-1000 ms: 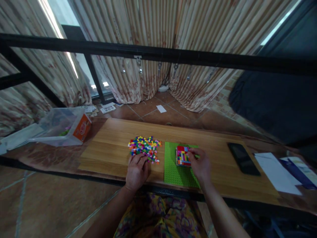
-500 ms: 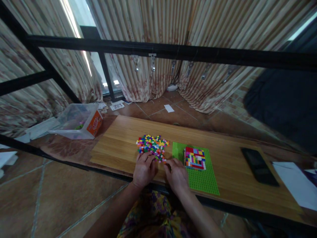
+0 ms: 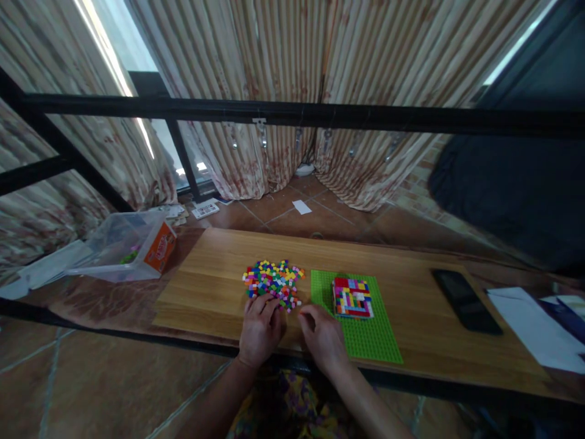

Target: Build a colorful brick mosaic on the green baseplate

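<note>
A loose pile of small coloured toy bricks (image 3: 273, 279) lies on the wooden board. At its near edge is my left hand (image 3: 261, 326), fingers curled down and closed against the bricks; what they hold, if anything, is hidden. My right hand (image 3: 323, 334) is just right of the pile, thumb and forefinger pinched on a small orange brick (image 3: 302, 311). Beside that hand lies a green studded baseplate (image 3: 375, 341). On the plate stands a square block built of many-coloured bricks (image 3: 353, 297), apart from my fingers.
A clear plastic box (image 3: 123, 247) with an orange label and a few pieces inside stands left of the board (image 3: 192, 292). A black phone (image 3: 466, 302) lies at the right, near white paper (image 3: 537, 329). A dark metal rail (image 3: 292, 114) crosses beyond the board.
The view has shifted, so the board and hands appear slightly lower and further left. My right hand has drawn a little away from the pile, the orange brick showing at its fingertips.
</note>
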Tool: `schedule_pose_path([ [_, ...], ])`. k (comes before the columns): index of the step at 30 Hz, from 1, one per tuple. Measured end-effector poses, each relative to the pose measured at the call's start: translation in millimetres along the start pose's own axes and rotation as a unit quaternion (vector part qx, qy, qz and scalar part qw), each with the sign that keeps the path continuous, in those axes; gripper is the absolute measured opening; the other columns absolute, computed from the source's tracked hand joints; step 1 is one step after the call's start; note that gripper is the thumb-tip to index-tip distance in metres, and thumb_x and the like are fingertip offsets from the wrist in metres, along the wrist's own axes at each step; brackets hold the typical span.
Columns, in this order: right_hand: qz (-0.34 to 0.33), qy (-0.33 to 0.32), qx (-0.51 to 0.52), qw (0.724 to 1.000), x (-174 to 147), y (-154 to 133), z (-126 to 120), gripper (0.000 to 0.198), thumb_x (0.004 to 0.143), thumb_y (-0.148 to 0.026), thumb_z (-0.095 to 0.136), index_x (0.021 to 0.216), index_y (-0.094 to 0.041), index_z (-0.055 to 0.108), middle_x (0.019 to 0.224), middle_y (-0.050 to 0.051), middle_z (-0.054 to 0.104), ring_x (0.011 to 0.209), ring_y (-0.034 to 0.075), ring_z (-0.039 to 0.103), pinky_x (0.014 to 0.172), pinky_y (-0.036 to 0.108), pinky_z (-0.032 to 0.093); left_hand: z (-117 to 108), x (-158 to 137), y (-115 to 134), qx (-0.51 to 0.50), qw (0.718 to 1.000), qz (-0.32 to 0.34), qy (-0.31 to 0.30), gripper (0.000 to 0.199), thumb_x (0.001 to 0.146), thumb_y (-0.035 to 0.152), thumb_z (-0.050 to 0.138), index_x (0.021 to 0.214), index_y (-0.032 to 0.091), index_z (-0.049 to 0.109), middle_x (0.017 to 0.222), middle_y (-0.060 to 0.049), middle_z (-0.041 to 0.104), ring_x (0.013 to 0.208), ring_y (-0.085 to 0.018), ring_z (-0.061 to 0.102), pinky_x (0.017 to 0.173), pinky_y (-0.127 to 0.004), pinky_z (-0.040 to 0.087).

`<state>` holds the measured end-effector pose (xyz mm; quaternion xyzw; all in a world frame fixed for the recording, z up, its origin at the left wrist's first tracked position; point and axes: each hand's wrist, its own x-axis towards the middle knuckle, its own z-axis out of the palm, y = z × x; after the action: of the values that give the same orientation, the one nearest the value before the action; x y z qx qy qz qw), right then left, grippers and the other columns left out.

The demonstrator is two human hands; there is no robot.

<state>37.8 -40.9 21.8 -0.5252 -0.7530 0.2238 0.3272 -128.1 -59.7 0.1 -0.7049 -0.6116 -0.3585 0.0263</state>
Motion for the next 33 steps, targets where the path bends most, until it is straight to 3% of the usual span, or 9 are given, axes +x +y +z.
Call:
schedule_pose_path([
  [6,0.053,0.045,0.071,0.995,-8,9,-38,0.017,0.087,-0.027,0.050,0.084,-0.022,0.066,0.080,0.002,0.069,0.072,0.017,0.066,0.067,0.028,0.050,-1,3,0,0.015,1.000,0.011,0.013,0.017,0.086,0.015,0.054,0.098,0.019,0.065,0.101,-0.010,0.067,0.100,-0.023,0.062,0.092,-0.043,0.046],
  [14,0.053,0.147,0.003,0.988,3,52,-91,0.023,0.087,-0.036,0.052,0.090,-0.020,0.069,0.089,0.008,0.071,0.079,0.022,0.067,0.073,0.035,0.053,-2,5,0,0.014,0.999,0.023,0.018,0.017,0.086,0.017,0.054,0.098,0.020,0.065,0.100,-0.009,0.067,0.097,-0.023,0.063,0.090,-0.043,0.046],
  [27,0.015,0.108,-0.115,0.987,15,62,-80,0.023,0.087,-0.020,0.045,0.086,-0.020,0.068,0.086,0.007,0.067,0.081,0.021,0.061,0.078,0.034,0.048,-1,4,-1,0.021,1.000,0.011,-0.002,0.016,0.086,0.017,0.055,0.098,0.019,0.065,0.102,-0.010,0.066,0.097,-0.024,0.061,0.088,-0.041,0.047],
  [33,0.060,0.141,-0.098,0.983,19,58,-79,0.021,0.084,-0.024,0.049,0.079,-0.019,0.068,0.081,0.007,0.065,0.073,0.019,0.060,0.069,0.031,0.047,0,3,-2,0.012,1.000,0.016,0.010,0.016,0.086,0.017,0.056,0.100,0.020,0.063,0.103,-0.009,0.064,0.098,-0.023,0.060,0.088,-0.039,0.048],
])
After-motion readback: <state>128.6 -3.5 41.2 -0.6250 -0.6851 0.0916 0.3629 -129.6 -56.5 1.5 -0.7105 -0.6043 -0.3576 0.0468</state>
